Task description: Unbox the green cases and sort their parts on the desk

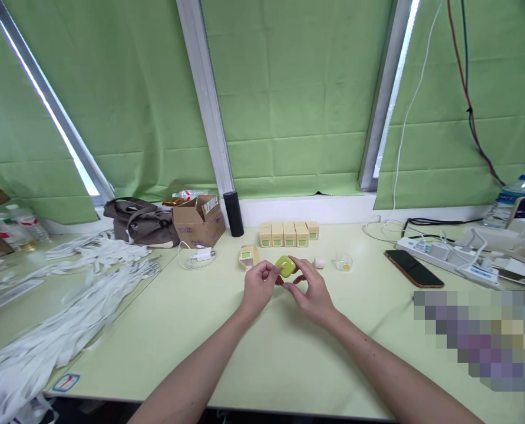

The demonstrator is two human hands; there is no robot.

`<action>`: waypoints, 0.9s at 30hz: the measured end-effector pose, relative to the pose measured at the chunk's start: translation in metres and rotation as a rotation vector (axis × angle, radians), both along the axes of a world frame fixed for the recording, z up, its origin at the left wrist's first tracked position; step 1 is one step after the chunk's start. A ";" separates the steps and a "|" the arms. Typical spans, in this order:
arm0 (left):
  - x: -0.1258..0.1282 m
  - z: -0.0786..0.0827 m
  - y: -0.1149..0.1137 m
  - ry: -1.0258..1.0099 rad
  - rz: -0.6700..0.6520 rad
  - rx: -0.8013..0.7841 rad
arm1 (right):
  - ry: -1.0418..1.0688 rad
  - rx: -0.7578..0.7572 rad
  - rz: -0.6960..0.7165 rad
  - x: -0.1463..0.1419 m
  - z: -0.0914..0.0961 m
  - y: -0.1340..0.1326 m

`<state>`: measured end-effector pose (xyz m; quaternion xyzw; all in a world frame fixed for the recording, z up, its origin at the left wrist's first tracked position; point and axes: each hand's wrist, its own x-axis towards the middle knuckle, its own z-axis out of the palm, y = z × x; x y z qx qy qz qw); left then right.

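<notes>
Both my hands meet over the middle of the pale green table [289,365]. Between them is a small rounded green case [285,266], pinched by the fingers of my left hand [258,287] and my right hand [311,290]. Just behind my left hand lies a small cream box [248,257] tipped on its side. A row of several cream boxes with green labels [289,234] stands further back. To the right of my hands sit a small white object [319,262] and a clear little tray with something yellow in it [343,262].
A black cylinder [233,214], an open cardboard box [198,221] and a brown bag [141,222] stand at the back left. White straps [68,312] pile up on the left. A white charger with cable [199,256], a dark phone [413,268] and a power strip [439,254] lie nearby.
</notes>
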<state>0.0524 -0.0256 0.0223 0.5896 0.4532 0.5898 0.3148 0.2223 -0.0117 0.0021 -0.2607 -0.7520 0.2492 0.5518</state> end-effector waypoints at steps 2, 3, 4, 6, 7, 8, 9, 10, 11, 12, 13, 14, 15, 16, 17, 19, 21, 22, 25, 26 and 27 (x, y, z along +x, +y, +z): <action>0.002 0.002 -0.002 -0.013 -0.025 -0.034 | 0.023 -0.016 -0.016 0.000 0.001 0.000; 0.004 0.002 -0.003 -0.014 -0.044 -0.048 | 0.037 -0.024 -0.025 0.000 0.001 0.000; 0.005 0.002 -0.003 -0.010 -0.067 -0.059 | 0.052 -0.033 -0.034 0.000 0.002 -0.001; 0.007 0.001 -0.005 0.005 -0.117 -0.074 | 0.077 -0.052 -0.047 0.000 0.003 -0.001; 0.008 0.000 -0.005 0.013 -0.139 -0.080 | 0.088 -0.064 -0.043 0.001 0.004 -0.001; 0.008 -0.001 -0.005 0.020 -0.155 -0.083 | 0.097 -0.077 -0.031 0.001 0.005 -0.002; 0.008 -0.001 -0.005 0.028 -0.159 -0.081 | 0.105 -0.091 -0.013 0.001 0.006 -0.002; 0.008 -0.002 -0.005 0.039 -0.149 -0.070 | 0.115 -0.108 0.007 0.001 0.007 -0.003; 0.008 -0.003 -0.005 0.058 -0.126 -0.048 | 0.125 -0.126 0.026 0.001 0.008 -0.003; 0.007 -0.003 -0.005 0.084 -0.092 -0.015 | 0.134 -0.144 0.040 0.001 0.008 -0.003; 0.006 -0.004 -0.004 0.111 -0.048 0.026 | 0.139 -0.158 0.046 0.001 0.008 -0.003; 0.005 -0.004 -0.004 0.131 -0.004 0.069 | 0.143 -0.166 0.046 0.001 0.009 -0.002; 0.004 -0.005 -0.003 0.139 0.035 0.111 | 0.142 -0.169 0.044 0.001 0.008 -0.002; 0.004 -0.006 -0.002 0.132 0.061 0.147 | 0.139 -0.167 0.040 0.001 0.008 -0.002; 0.003 -0.006 -0.002 0.116 0.070 0.174 | 0.135 -0.162 0.036 0.001 0.009 -0.002; 0.003 -0.007 -0.001 0.086 0.059 0.209 | 0.132 -0.156 0.031 0.002 0.009 -0.001; 0.003 -0.007 0.000 0.104 0.040 0.226 | 0.130 -0.157 0.026 0.003 0.010 -0.001; 0.003 -0.008 0.000 0.126 0.036 0.233 | 0.128 -0.158 0.024 0.004 0.010 -0.001; 0.002 -0.008 0.001 0.170 0.034 0.253 | 0.122 -0.165 0.027 0.004 0.010 0.000; 0.001 -0.008 0.001 0.170 0.033 0.257 | 0.125 -0.167 0.035 0.004 0.010 0.000; 0.001 -0.008 0.001 0.167 0.033 0.259 | 0.129 -0.170 0.045 0.003 0.009 0.001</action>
